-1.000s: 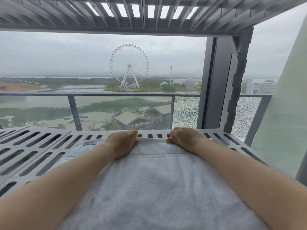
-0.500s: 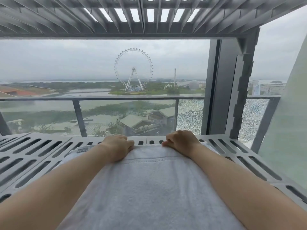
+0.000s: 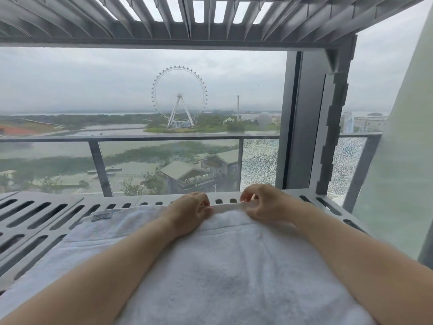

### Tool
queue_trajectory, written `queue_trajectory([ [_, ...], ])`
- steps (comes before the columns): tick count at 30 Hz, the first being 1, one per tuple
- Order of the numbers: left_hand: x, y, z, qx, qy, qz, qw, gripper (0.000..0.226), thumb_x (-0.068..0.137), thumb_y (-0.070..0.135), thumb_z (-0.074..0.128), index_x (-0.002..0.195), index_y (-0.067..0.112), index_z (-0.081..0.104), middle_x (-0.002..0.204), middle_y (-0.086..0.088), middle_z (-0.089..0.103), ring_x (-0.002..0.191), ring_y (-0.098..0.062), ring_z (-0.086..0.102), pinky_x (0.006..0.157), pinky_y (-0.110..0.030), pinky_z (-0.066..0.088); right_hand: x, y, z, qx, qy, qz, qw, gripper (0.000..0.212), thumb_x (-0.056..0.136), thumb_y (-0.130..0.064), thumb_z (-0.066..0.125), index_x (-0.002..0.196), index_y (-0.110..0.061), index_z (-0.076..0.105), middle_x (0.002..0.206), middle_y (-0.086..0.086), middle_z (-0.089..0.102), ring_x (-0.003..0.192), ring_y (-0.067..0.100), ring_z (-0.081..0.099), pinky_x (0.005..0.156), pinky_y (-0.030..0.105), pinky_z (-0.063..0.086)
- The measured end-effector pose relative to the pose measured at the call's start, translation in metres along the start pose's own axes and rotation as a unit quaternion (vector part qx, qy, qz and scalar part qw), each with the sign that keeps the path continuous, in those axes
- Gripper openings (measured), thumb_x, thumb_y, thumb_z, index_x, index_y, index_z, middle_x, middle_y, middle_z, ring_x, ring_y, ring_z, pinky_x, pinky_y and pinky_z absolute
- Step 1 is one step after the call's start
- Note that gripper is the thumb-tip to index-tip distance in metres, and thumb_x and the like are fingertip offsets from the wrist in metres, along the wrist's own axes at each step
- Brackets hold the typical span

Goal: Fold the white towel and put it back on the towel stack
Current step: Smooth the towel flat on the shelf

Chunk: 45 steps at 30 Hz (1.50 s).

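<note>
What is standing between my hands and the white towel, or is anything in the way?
Nothing visible. The left hand and the right hand both pinch the far edge of the white towel, which lies on the slotted shelf. No other thing sits between them.

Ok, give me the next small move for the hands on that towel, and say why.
Probably lift the far hem and draw it back toward the body to start a fold. The left hand and right hand both pinch that edge of the white towel, which lies flat over a labelled towel on the slotted shelf.
</note>
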State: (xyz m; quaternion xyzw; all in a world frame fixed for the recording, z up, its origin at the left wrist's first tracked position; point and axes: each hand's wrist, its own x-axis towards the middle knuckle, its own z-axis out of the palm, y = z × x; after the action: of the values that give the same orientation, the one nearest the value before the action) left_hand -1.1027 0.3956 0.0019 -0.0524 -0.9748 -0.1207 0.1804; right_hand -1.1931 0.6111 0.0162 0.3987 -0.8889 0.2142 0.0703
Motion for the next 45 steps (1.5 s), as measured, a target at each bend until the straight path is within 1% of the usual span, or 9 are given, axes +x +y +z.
queue_trajectory([
  [5,-0.003,0.003,-0.001,0.026,0.020,0.014,0.999,0.022,0.095,0.031,0.047,0.105,0.014,0.056,0.114,-0.005,0.060,0.102,-0.026,0.056,0.083,-0.032,0.045,-0.004,0.007,-0.020,-0.027,-0.048,0.047,0.997,0.022,0.078,-0.030,0.071,0.099,-0.025,0.065,0.084,-0.016,0.054,0.080,0.005,0.054,0.062,0.010,0.037],
  [12,-0.005,0.003,0.000,0.020,0.020,0.010,1.000,0.021,0.094,0.029,0.048,0.109,0.018,0.058,0.117,-0.005,0.061,0.105,-0.026,0.057,0.087,-0.034,0.046,-0.013,0.021,-0.026,-0.046,-0.025,0.070,0.996,0.011,0.083,-0.022,0.066,0.093,-0.018,0.069,0.086,-0.008,0.059,0.081,0.009,0.055,0.062,0.011,0.039],
  [16,0.007,0.009,-0.001,0.005,-0.044,0.025,0.999,0.023,0.095,0.028,0.047,0.115,0.028,0.059,0.121,-0.001,0.057,0.107,-0.022,0.056,0.093,-0.035,0.045,-0.009,0.020,-0.019,-0.038,-0.006,0.072,0.997,0.006,0.084,-0.025,0.066,0.088,-0.020,0.068,0.085,-0.008,0.063,0.078,0.007,0.057,0.062,0.012,0.038],
  [20,0.021,0.022,0.006,-0.031,-0.057,-0.013,0.998,0.016,0.091,0.034,0.053,0.105,0.032,0.060,0.098,0.005,0.059,0.094,-0.017,0.057,0.081,-0.028,0.043,-0.008,0.021,-0.032,-0.040,-0.033,0.074,0.996,0.005,0.083,-0.023,0.067,0.087,-0.020,0.068,0.088,-0.006,0.063,0.078,0.008,0.057,0.063,0.015,0.041],
  [26,0.022,0.024,0.001,0.093,-0.021,0.003,0.995,0.038,0.093,0.050,0.038,0.091,0.017,0.058,0.095,-0.009,0.065,0.089,-0.029,0.060,0.067,-0.031,0.042,-0.010,0.024,-0.056,-0.098,-0.042,0.062,0.992,0.009,0.084,-0.027,0.067,0.090,-0.021,0.067,0.088,-0.004,0.062,0.083,0.015,0.059,0.074,0.028,0.048],
  [34,0.022,0.023,0.010,0.139,-0.009,-0.017,0.990,0.033,0.092,0.049,0.042,0.109,0.023,0.055,0.109,-0.007,0.066,0.101,-0.027,0.061,0.071,-0.030,0.041,-0.007,0.036,-0.022,-0.143,-0.067,0.094,0.983,0.024,0.094,-0.033,0.049,0.107,-0.015,0.058,0.111,0.008,0.061,0.099,0.024,0.055,0.083,0.034,0.045],
  [38,0.021,0.022,0.014,0.128,0.019,-0.025,0.991,0.034,0.092,0.049,0.043,0.100,0.019,0.055,0.108,-0.008,0.066,0.097,-0.029,0.062,0.071,-0.032,0.042,-0.011,0.042,-0.023,-0.168,-0.070,0.098,0.978,0.028,0.095,-0.042,0.044,0.099,-0.015,0.051,0.097,0.007,0.059,0.083,0.021,0.051,0.070,0.031,0.040],
  [42,0.020,0.027,0.015,0.186,0.091,-0.034,0.978,0.035,0.093,0.047,0.042,0.097,0.014,0.052,0.103,-0.009,0.067,0.094,-0.030,0.064,0.068,-0.032,0.040,-0.008,0.035,-0.023,-0.239,-0.080,0.060,0.966,0.028,0.097,-0.038,0.038,0.092,-0.014,0.049,0.095,0.009,0.061,0.082,0.024,0.055,0.069,0.032,0.040],
  [45,0.020,0.036,0.014,0.240,0.091,-0.051,0.965,0.036,0.093,0.046,0.043,0.106,0.013,0.053,0.104,-0.009,0.067,0.097,-0.029,0.064,0.072,-0.033,0.044,-0.002,0.025,-0.022,-0.371,-0.074,0.032,0.925,0.032,0.100,-0.034,0.032,0.104,-0.010,0.054,0.107,0.009,0.063,0.099,0.027,0.058,0.085,0.039,0.039],
])
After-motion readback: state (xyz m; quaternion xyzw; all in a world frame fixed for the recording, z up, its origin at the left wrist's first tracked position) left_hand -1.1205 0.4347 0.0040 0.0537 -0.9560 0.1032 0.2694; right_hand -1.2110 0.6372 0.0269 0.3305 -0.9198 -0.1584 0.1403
